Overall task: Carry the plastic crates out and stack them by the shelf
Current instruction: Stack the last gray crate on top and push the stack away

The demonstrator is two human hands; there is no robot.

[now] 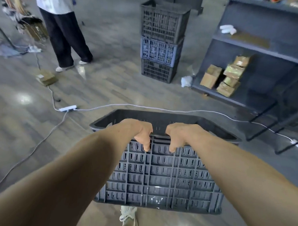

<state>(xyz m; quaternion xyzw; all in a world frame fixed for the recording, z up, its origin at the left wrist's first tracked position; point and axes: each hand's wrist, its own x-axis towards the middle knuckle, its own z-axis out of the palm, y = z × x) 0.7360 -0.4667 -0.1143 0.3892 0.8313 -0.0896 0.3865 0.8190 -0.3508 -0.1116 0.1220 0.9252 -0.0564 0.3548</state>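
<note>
I hold a dark grey slotted plastic crate (160,178) in front of me, lifted off the floor. My left hand (140,132) and my right hand (179,134) grip its near rim side by side, fingers curled over the edge. Ahead stands a stack of three crates (162,41) on the floor, just left of a dark metal shelf (260,47). The top crate of that stack sits slightly tilted.
A white cable with a power strip (67,108) runs across the floor between me and the stack. A person (63,27) stands at the far left. Cardboard boxes (226,77) lie on the shelf's bottom level. A small box (46,77) and a white bag (186,81) lie on the floor.
</note>
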